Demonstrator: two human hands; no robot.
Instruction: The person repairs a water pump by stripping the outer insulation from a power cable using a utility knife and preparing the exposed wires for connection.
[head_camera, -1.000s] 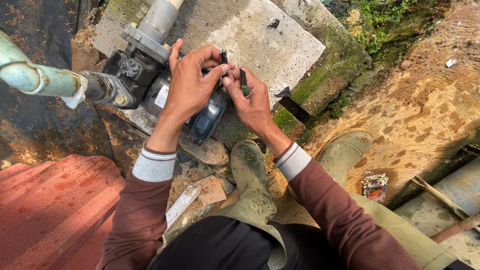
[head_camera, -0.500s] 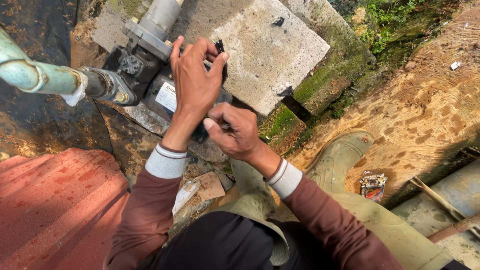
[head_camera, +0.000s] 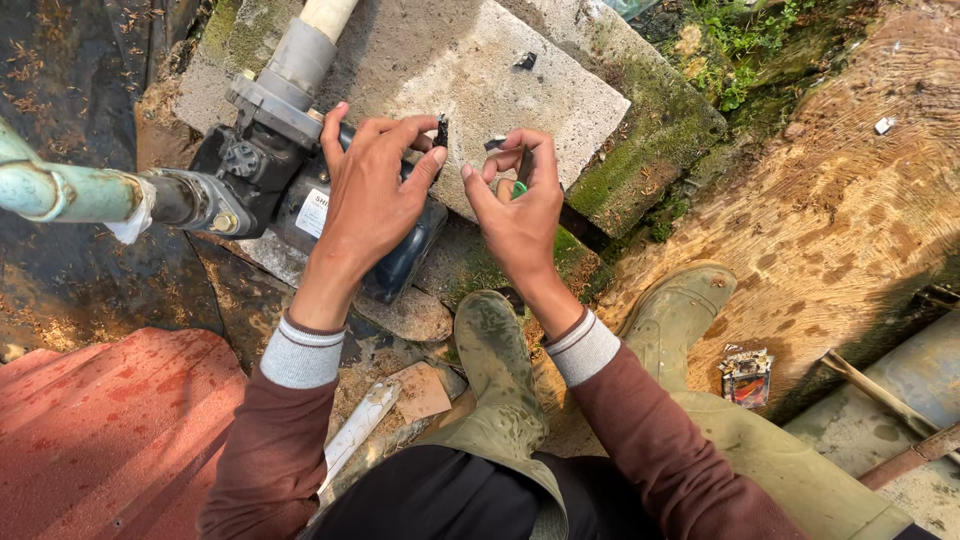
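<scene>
A dark water pump (head_camera: 300, 190) sits against a concrete block (head_camera: 500, 80), with a pale green pipe (head_camera: 60, 190) entering from the left and a grey pipe (head_camera: 300, 55) rising at the top. My left hand (head_camera: 375, 180) hovers over the pump and pinches a small black piece (head_camera: 441, 131) between thumb and fingers. My right hand (head_camera: 520, 200) is beside it, raised over the block's edge, gripping a thin tool with a green part (head_camera: 518, 187) and a dark tip. The two hands are a little apart.
My olive rubber boots (head_camera: 500, 370) stand on muddy ground below the pump. A red sheet (head_camera: 110, 430) lies at bottom left, a crumpled packet (head_camera: 745, 375) at right, mossy stone (head_camera: 660, 140) and grey pipes (head_camera: 890, 390) further right. A small black bit (head_camera: 526, 61) rests on the block.
My right hand has come up from low beside the pump to level with my left hand. My left hand shifted off the pump body and now pinches the small black piece.
</scene>
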